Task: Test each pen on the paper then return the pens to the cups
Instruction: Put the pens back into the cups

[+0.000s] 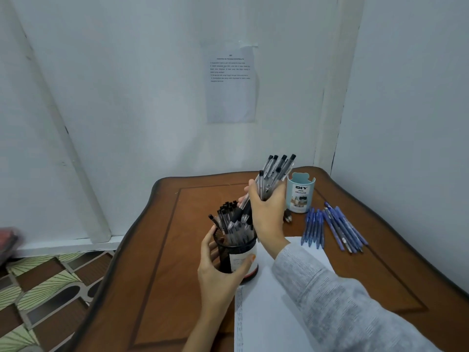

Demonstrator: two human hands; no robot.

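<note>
Gripping a bundle of clear, black-capped pens [275,174] in our right hand [269,212], we hold it tilted above the black mesh cup [237,252], caps pointing up toward the wall and tips down among the other black pens [228,222] standing in that cup. Our left hand [223,273] holds the mesh cup, its fingers [206,246] curled round the left side and the thumb pressed on the label. The cup sits at the far-left corner of the white paper [266,313], which lies on the near part of the desk [162,250] under our grey sleeve [330,301]. Behind the right hand a pale blue cup [300,196] marked "DIY Desk Organizer" stands upright; we cannot tell what it holds. Just to its right, blue pens [335,228] lie in two loose rows on the wood, near the paper's far edge. A printed sheet [231,85] hangs on the wall.
</note>
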